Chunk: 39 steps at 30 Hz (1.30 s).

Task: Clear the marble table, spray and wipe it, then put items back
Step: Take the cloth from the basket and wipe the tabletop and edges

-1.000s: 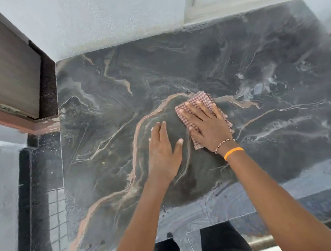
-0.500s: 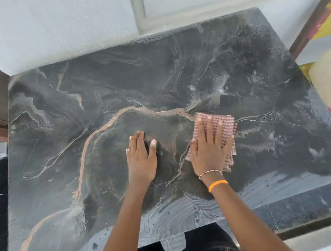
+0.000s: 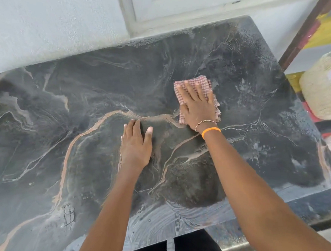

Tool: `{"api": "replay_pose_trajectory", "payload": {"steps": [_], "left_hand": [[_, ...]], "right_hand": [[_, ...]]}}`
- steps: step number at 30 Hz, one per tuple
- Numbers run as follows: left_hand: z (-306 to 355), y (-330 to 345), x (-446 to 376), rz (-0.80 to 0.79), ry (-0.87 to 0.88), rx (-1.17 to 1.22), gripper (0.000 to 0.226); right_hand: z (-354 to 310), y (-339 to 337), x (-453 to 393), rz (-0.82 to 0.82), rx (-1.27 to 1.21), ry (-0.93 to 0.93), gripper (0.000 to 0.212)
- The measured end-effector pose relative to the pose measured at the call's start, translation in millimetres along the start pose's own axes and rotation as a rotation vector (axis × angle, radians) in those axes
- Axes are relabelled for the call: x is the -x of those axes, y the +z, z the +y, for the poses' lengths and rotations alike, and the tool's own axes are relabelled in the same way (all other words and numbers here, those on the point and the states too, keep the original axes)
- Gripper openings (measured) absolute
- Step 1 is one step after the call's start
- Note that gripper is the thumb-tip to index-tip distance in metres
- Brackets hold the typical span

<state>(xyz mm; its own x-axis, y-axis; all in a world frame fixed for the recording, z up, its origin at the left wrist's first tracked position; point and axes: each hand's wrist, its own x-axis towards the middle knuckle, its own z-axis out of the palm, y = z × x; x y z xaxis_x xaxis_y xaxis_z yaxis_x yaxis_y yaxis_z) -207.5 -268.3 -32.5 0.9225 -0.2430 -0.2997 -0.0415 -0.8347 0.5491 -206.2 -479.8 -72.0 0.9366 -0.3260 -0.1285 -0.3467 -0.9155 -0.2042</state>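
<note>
The dark marble table (image 3: 62, 117) with orange and white veins fills the view, wet with smear marks near its front edge. My right hand (image 3: 197, 107) lies flat, fingers spread, pressing a folded pink checked cloth (image 3: 206, 82) onto the table right of centre. It wears a bead bracelet and an orange band at the wrist. My left hand (image 3: 136, 145) rests palm down on the bare marble near the centre, holding nothing, a little left of and nearer than the cloth.
A white wall and window frame (image 3: 133, 14) run along the table's far edge. A cream woven basket (image 3: 323, 90) stands off the right side, by a brown post (image 3: 306, 25). Droplets cover the table's right part.
My right hand has slid the cloth away from me and to the right across the marble. The left hand stays flat near the centre. The view has swung right, bringing the basket in.
</note>
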Motion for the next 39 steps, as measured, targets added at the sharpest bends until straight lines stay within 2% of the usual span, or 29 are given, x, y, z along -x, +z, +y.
{"api": "replay_pose_trajectory", "payload": {"steps": [4,8,10,14,18,21,25,30,32,34,36,39], "left_hand": [[-6,5,5,-0.018,0.066,-0.177,0.062],[-7,0,3,-0.005,0.059,-0.155,0.059],[-4,-6,-1,0.028,0.032,-0.092,0.054],[-6,-21,-16,0.155,-0.019,0.087,0.045],[-19,-32,-36,0.227,-0.043,0.170,0.047],[-22,-32,-50,0.241,-0.069,0.158,0.050],[-16,-22,-66,0.210,-0.078,0.075,0.052],[-3,-16,-74,0.236,-0.135,0.033,0.054],[-2,-18,-74,0.237,-0.129,0.025,0.054],[-2,-19,-74,0.232,-0.125,0.015,0.054],[-3,-20,-74,0.237,-0.129,0.017,0.053],[-3,-23,-74,0.261,-0.130,0.032,0.048]], "right_hand": [[52,-6,19,0.045,-0.015,0.282,0.056],[22,4,57,0.073,-0.053,0.526,0.057],[-12,11,68,0.040,-0.034,0.485,0.058],[-85,24,61,-0.045,0.007,0.108,0.058],[-135,27,10,-0.097,0.048,-0.269,0.056],[-135,18,-48,-0.102,0.073,-0.398,0.056],[-81,2,-110,-0.028,0.058,-0.292,0.057],[19,-17,-119,0.049,-0.003,0.154,0.057],[25,-15,-98,0.098,-0.055,0.339,0.057],[4,-8,-77,0.124,-0.087,0.437,0.058],[-31,3,-62,0.100,-0.062,0.372,0.060],[-91,15,-64,0.048,-0.024,0.046,0.058]]}}
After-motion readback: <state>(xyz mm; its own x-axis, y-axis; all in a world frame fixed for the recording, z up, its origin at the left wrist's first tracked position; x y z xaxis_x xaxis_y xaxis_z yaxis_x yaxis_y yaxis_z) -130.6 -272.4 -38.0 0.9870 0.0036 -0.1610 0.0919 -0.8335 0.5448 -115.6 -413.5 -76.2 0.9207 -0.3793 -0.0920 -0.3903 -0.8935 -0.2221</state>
